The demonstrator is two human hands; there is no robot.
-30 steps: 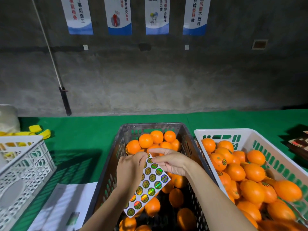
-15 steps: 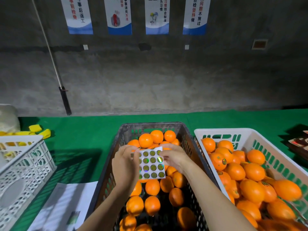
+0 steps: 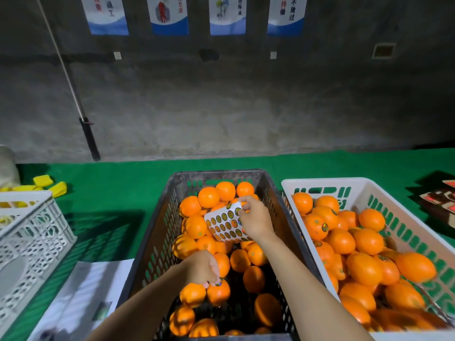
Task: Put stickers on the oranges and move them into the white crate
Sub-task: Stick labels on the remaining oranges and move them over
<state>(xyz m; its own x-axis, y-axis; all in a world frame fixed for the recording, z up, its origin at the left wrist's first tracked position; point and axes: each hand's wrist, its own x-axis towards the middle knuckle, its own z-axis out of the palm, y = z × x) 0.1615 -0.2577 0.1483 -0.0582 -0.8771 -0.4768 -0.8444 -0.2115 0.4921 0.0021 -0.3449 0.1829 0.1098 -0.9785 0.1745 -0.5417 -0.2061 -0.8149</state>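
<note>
A dark crate (image 3: 157,232) in front of me holds several loose oranges. My right hand (image 3: 254,219) pinches a white sticker sheet (image 3: 225,223) above the oranges at the crate's far end. My left hand (image 3: 203,268) is low in the crate, fingertips pinching a round sticker (image 3: 219,282) against the top of an orange (image 3: 218,292). To the right stands the white crate (image 3: 403,217), filled with several oranges, some showing stickers (image 3: 324,227).
An empty white lattice crate (image 3: 32,232) sits at the left, with yellow pieces (image 3: 49,184) behind it. A white paper (image 3: 81,299) lies by the dark crate. A green cloth (image 3: 110,193) covers the table. A dark packet (image 3: 440,201) lies at the far right.
My left hand left the sheet and dropped toward me onto an orange, carrying one sticker. My right hand kept the sheet and shifted slightly away and right.
</note>
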